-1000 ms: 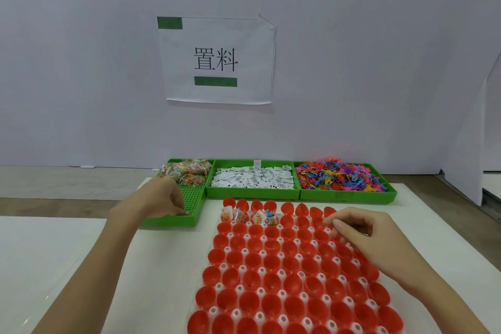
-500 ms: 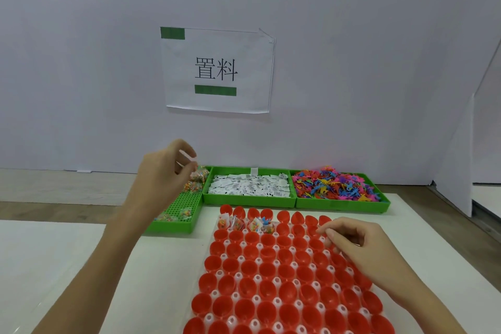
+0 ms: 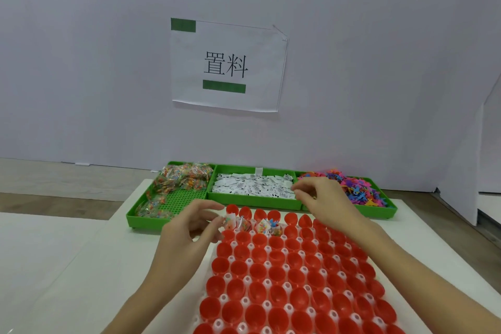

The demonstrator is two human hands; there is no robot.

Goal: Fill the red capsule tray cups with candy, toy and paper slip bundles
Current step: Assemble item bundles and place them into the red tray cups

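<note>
Left hand: our left hand (image 3: pixel 187 228) hovers at the tray's far left corner, fingers loosely curled, pinching a clear candy packet (image 3: pixel 229 221) between thumb and fingertips just over the first filled cups.

Right hand: our right hand (image 3: pixel 322 202) reaches past the tray toward the bins, fingertips drawn together above the seam between the slip bin and the toy bin; whether it grips anything, we cannot tell.

Capsule tray: the red capsule tray (image 3: pixel 295 274) lies on the desk (image 3: pixel 81 266) beneath both wrists, and nearly all its cups show bare red.

Filled cups: about four cups in the far rows, just right of our left fingertips, hold bundles (image 3: pixel 267 225) of candy, slip and toy.

Candy bin: the green candy bin (image 3: pixel 173 195) sits beyond our left hand, with packets heaped at its far end.

Slip bin: the paper slip bin (image 3: pixel 253 188) lies between the two hands' reach, just left of our right fingertips.

Toy bin: the toy bin (image 3: pixel 360 192) of bright plastic figures lies beyond our right hand and to its right.

Step in hand: we judge this to be gathering one bundle, candy ready in the left hand, slip or toy sought by the right.

Next move: it seems to call for a clean single pick from the bins, then dropping the set into the next bare cup, right of the filled ones.
</note>
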